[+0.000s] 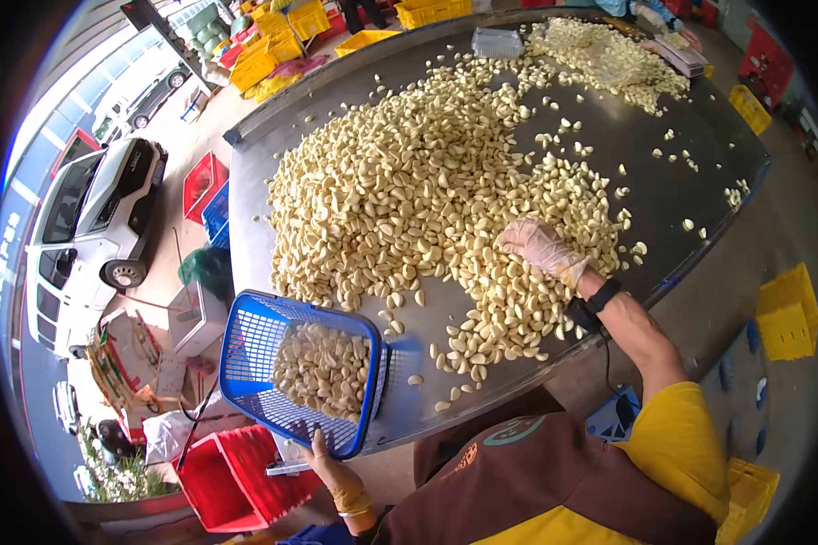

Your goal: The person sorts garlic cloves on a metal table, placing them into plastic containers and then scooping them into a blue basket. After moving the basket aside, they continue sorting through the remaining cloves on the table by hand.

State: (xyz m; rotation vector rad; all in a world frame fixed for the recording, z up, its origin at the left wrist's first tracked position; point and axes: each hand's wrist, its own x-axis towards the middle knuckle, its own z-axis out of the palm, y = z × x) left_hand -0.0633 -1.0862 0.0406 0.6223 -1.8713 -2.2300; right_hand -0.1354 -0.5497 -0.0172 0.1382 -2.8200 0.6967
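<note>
A large pile of peeled garlic cloves (pixel 400 173) is heaped over the metal table. My right hand (pixel 541 247), in a thin pale glove, rests on the cloves at the pile's near right side. Its fingers are bent down and together against them, and whatever lies under the fingertips is hidden. A blue plastic basket (pixel 245 354) with slotted walls is tilted at the table's near left edge, partly filled with cloves. My left hand (pixel 336 472), also gloved, grips the basket's near rim with the thumb on top; its other fingers are mostly hidden.
The metal table (pixel 700 191) carries scattered cloves and a clear plastic tub (pixel 497 43). At the far end are another person's gloved hands (pixel 650 15) beside more cloves. Red crates (pixel 236 481) stand below the basket, yellow crates (pixel 788 313) at right. A white vehicle (pixel 91 227) is parked left.
</note>
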